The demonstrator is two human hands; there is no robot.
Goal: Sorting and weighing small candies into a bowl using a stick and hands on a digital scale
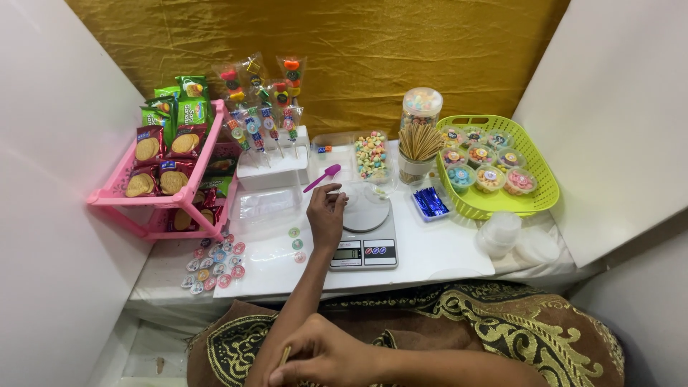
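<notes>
Wooden stick (285, 355) pinched in right hand (326, 355), left hand (326, 215) beside scale (364, 240)

left hand (326, 215) by kitchen scale (364, 233) | right hand (326, 352) pinches wooden stick (284, 355)

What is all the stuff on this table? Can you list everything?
Kitchen scale: one, silver-white, table middle.
Spoon: one, pink-purple, behind the scale.
Candy tray: one, clear, mixed colours, back middle.
Stick jar: one, wooden sticks, beside the basket.
Basket: one, lime green, right, holding small candy cups.
Blue packets: a few, in front of the stick jar.
Candy skewers: several, wrapped, on a white stand.
Rack: one, pink, left, holding biscuit packs.
Stickers: many, round, left front.
Left hand: reaching by the scale.
Right hand: holding a stick, at the lap.
</notes>
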